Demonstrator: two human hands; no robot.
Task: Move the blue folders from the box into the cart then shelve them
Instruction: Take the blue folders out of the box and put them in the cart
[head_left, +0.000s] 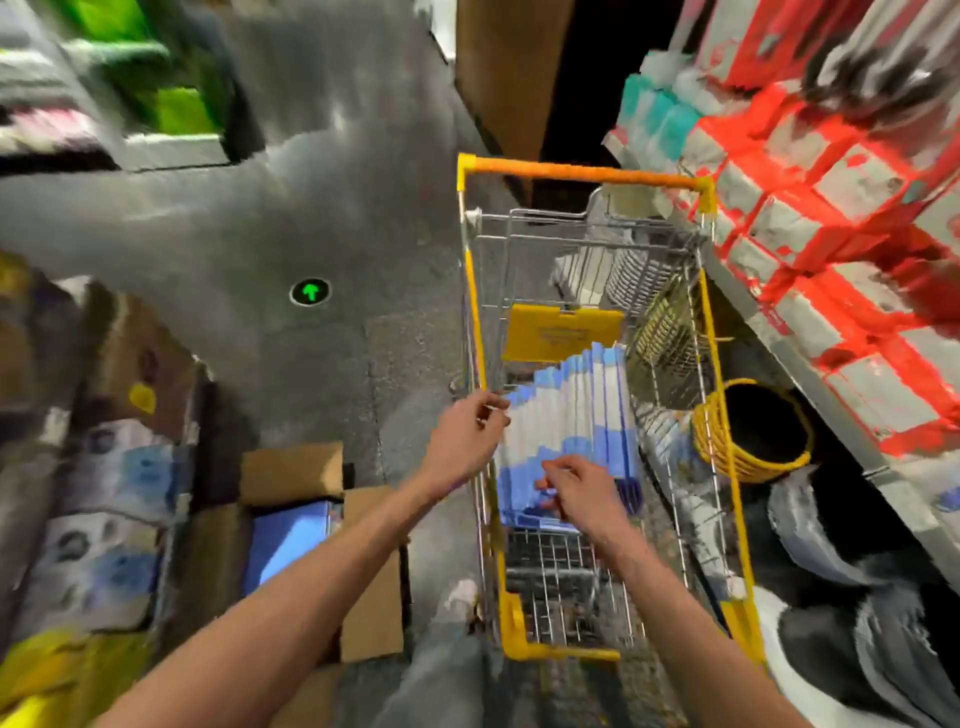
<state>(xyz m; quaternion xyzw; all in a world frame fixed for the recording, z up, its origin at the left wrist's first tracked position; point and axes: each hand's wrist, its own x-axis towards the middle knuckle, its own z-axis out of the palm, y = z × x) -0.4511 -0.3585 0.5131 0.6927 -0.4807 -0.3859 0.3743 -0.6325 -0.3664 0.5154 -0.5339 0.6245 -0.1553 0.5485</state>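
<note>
Some loose blue folders (291, 540) remain in the open brown cardboard box (371, 571) on the floor. Left grip (465, 436) pinches the far corner of the stack at the left rim of the yellow-framed wire cart (474, 312). The fanned blue-and-white folder stack (576, 410) leans inside. Right grip (582, 493), fingers curled, holds its near edge, likely squaring it upright. Grey shelf (810, 374) stands right.

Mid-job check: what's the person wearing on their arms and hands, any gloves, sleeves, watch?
Nothing visible. The left hand and right hand are ungloved, and both forearms are bare down to the frame's lower edge, with no sleeve or cuff in view. No watch, band or ring can be made out, though blur could hide something small.
</note>
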